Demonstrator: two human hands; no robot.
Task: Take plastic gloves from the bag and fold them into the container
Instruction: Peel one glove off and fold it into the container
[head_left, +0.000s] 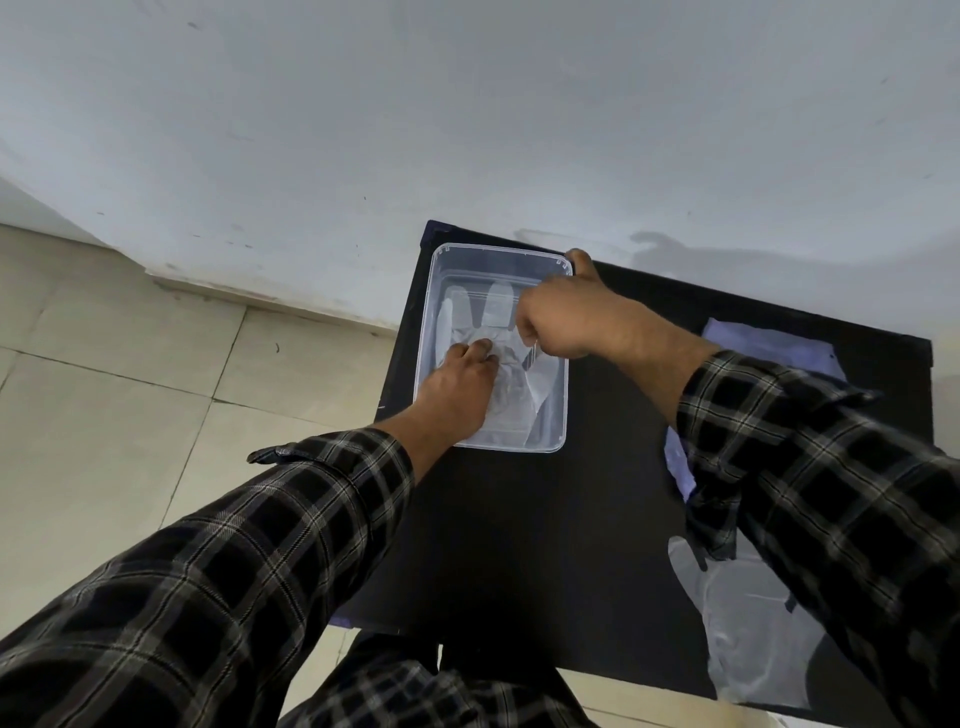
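A clear plastic container (563, 415) sits at the far left of a black table (519, 545). Inside it lies a thin translucent plastic glove (498, 306), its fingers pointing to the far wall. My left hand (457, 387) reaches into the container and its fingers press down on the glove's crumpled middle. My right hand (558, 319) hovers over the container's right side with curled fingers pinching the glove's edge. A flat bluish plastic bag (769, 343) lies on the right of the table, partly under my right sleeve. Another translucent glove (753, 639) lies at the table's near right.
The table stands against a white wall (467, 130). Beige floor tiles (130, 389) spread to the left. The table's middle and near left show bare black surface. My legs in checked fabric (426, 691) are at the near edge.
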